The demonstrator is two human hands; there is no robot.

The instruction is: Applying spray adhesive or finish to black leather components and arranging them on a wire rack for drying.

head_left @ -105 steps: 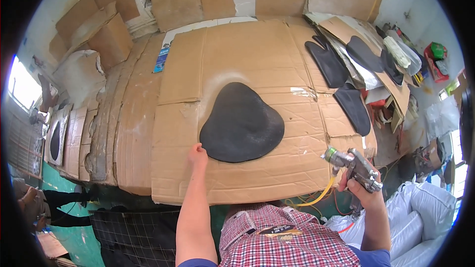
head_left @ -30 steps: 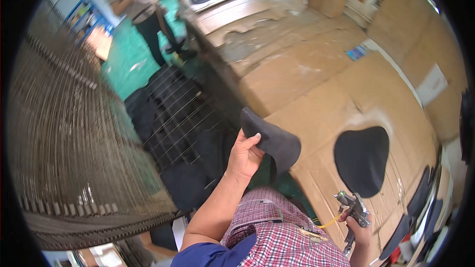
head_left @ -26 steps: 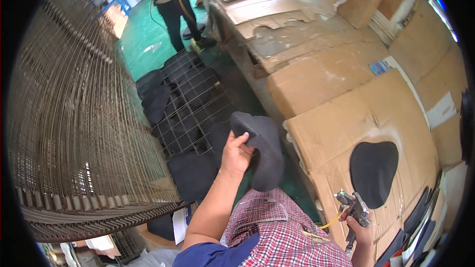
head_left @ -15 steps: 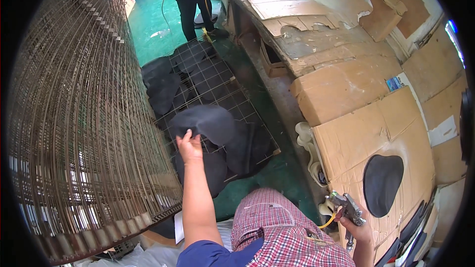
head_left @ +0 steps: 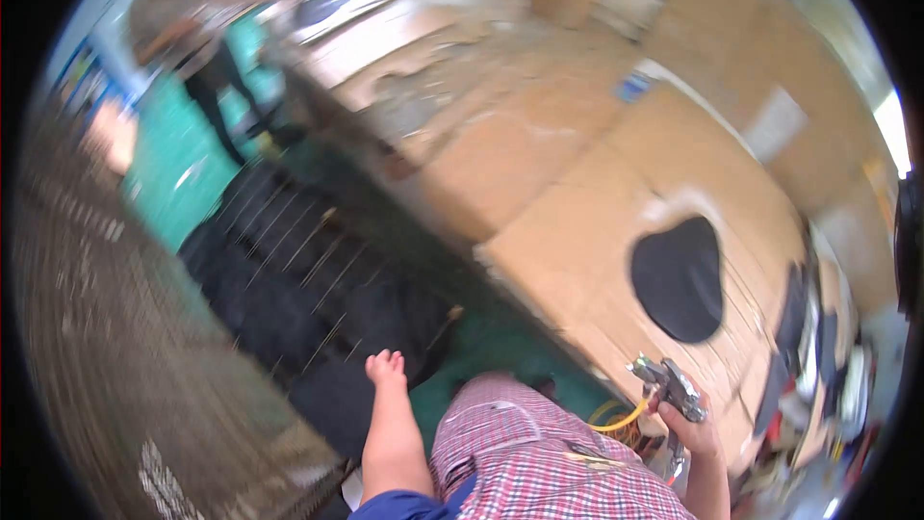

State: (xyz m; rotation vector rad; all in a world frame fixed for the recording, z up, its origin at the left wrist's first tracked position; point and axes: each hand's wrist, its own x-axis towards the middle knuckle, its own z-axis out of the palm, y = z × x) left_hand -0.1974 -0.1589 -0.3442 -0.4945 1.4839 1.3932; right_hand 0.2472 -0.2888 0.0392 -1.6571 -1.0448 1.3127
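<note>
Left hand (head_left: 385, 368) has come away empty from dull black sheets (head_left: 332, 406); right hand (head_left: 695, 429) grips silvery spray gun (head_left: 672, 390).

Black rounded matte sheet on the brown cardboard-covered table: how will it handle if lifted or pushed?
The black sheet is probably light and somewhat floppy, since little edge thickness shows. It lies low and broad on the cardboard, so it should slide rather than roll or tip. Its dull surface suggests moderate grip, though blur limits that read.
</note>
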